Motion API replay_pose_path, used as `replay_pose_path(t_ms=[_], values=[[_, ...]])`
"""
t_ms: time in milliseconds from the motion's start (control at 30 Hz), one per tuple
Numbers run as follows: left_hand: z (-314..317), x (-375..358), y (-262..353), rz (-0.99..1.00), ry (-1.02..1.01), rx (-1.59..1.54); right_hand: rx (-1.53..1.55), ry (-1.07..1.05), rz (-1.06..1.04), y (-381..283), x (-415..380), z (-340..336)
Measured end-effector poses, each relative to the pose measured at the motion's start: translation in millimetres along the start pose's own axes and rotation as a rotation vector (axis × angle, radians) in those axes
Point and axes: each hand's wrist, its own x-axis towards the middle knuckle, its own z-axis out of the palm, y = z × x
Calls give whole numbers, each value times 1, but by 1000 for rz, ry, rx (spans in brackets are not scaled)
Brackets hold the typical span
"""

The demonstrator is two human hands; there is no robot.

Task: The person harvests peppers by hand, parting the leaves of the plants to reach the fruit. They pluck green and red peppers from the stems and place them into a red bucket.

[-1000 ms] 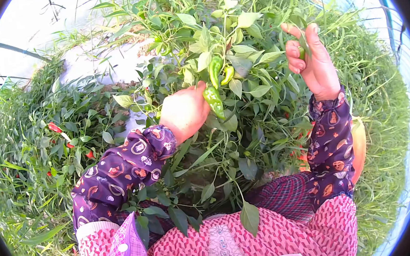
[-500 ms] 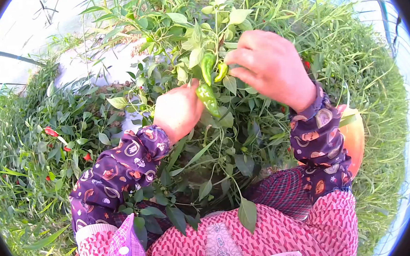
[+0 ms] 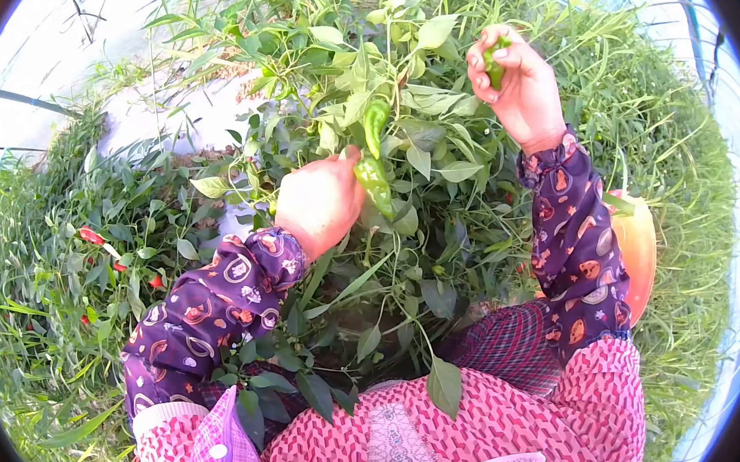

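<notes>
Beside two green peppers in the middle of the plant, my left hand (image 3: 322,202) is closed in a pinch; whatever its fingers grip is hidden, perhaps by the hand itself. The upper pepper (image 3: 375,127) hangs just above the lower pepper (image 3: 374,183), which touches my left fingertips. Up and to the right, my right hand (image 3: 516,86) is turned palm up, its fingers curled round a picked green pepper (image 3: 496,61). Broad pepper leaves (image 3: 436,32) stand between and above the hands.
An orange container (image 3: 638,251) sits at the right, partly behind my right sleeve. Red peppers (image 3: 91,236) show among leaves at the left. Tall grass (image 3: 684,203) grows on the right. One leafy stem (image 3: 445,386) hangs down over my lap.
My right hand has moved up and right, away from the two hanging peppers, and turned over with a green pepper in it. The small yellow-green pepper beside them is gone. My left hand has barely moved.
</notes>
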Motion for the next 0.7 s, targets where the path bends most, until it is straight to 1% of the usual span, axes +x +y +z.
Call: replay_pose_path(t_ms=[100, 133, 167, 233, 267, 333, 367, 433, 467, 500, 567, 600, 633, 700], values=[[3, 2, 2, -12, -18, -15, -863, -93, -28, -2, -12, 37], [4, 3, 4, -20, -32, -12, -956, -178, -95, 1, -16, 52], [3, 3, 5, -16, -35, -13, -1284, -261, -211, 1, -20, 65], [1, 3, 8, -10, -20, -36, -1647, -324, -594, 19, -24, 72], [1, 3, 8, -11, -21, -35, -1646, -324, -594, 21, -23, 73], [1, 3, 9, 16, -14, -37, -1776, -440, -516, 23, -18, 73], [-1, 2, 10, 16, -15, -35, -1774, -439, -517, 26, -16, 68], [-5, 0, 12, -6, -2, -47, -1420, -415, -603, 29, -10, 55], [-3, -1, 10, -6, -1, -48, -1177, -399, -448, 26, -8, 48], [-1, -2, 7, 6, -21, -31, -1048, -310, -284, 18, -7, 46], [1, -1, 5, 19, -42, -16, -346, 81, 84, 18, -2, 33], [-2, 2, 7, 1, -3, -45, -119, 52, 59, 21, 1, 28], [-4, 5, 9, -17, 34, -76, -120, 55, 60, 26, 1, 25], [-5, 5, 10, -34, 20, -108, 88, 276, 90, 34, 3, 23]])
